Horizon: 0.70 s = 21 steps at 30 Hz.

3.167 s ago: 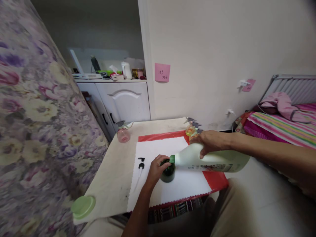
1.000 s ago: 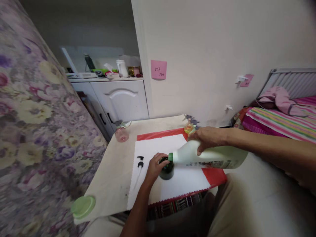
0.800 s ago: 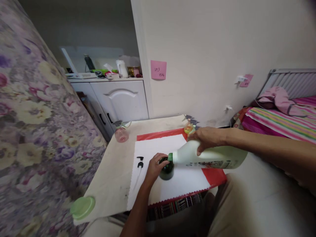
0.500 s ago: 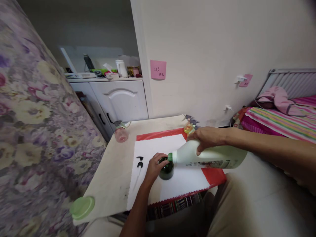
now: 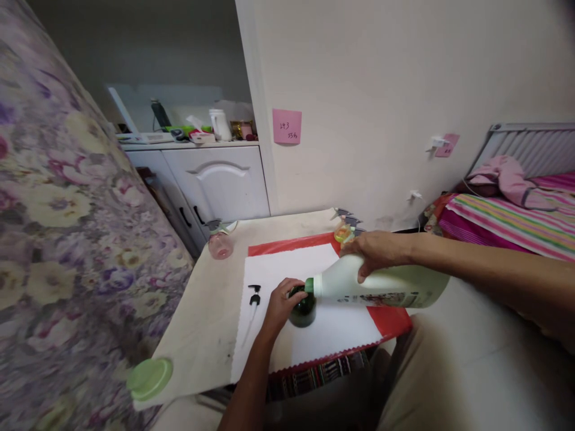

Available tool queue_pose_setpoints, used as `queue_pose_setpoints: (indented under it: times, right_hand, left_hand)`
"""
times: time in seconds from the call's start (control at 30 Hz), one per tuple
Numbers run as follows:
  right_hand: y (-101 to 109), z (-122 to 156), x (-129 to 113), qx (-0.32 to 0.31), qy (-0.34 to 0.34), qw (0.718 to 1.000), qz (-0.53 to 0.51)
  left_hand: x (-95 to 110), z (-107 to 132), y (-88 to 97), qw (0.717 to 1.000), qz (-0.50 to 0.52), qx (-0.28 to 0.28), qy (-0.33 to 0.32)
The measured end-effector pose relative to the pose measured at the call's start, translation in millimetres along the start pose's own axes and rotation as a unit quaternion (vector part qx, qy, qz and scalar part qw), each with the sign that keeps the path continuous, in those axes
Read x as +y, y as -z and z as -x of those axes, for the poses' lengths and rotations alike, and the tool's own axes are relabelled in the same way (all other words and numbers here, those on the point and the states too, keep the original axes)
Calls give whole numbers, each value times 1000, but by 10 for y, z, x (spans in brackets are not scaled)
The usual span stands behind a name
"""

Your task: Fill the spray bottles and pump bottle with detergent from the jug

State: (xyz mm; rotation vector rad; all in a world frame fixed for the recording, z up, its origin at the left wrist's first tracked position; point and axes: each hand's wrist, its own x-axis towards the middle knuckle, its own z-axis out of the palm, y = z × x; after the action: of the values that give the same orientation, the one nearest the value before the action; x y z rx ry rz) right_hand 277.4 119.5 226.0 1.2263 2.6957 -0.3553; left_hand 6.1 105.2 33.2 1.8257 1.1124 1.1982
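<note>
My right hand (image 5: 371, 248) grips a large pale-green detergent jug (image 5: 381, 290), tipped almost level with its green mouth pointing left. That mouth rests over the top of a dark green bottle (image 5: 302, 312) standing upright on white paper (image 5: 330, 332). Around the bottle's neck, my left hand (image 5: 285, 299) is closed, its fingertips near the jug's mouth. Whether liquid flows between them is hidden. Left of the bottle, a black pump head (image 5: 254, 297) with its pale tube lies on the paper.
A pink spray bottle (image 5: 220, 244) stands at the table's back left, and a yellow spray bottle (image 5: 342, 231) at the back right. A light-green plastic lid or dish (image 5: 150, 378) sits at the near left corner. Floral curtain (image 5: 58, 239) hangs along the left; a wall (image 5: 359, 120) rises behind.
</note>
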Motion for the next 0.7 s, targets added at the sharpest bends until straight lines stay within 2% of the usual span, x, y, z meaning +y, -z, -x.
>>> queue_pose_setpoints:
  times: [0.2, 0.4, 0.57, 0.7]
  right_hand:
    - [-99, 87, 28, 22, -4, 999, -36]
    - [-294, 183, 102, 57, 0, 995, -83]
    - [-502, 231, 193, 97, 15, 986, -137]
    - [-614, 339, 251, 145, -9, 966, -213]
  left_hand:
    - [-28, 6, -4, 1000, 2, 4, 1]
    - [-29, 25, -13, 1000, 6, 14, 7]
    - [-12, 50, -43, 999, 15, 32, 11]
    - [-13, 63, -72, 998, 22, 49, 23]
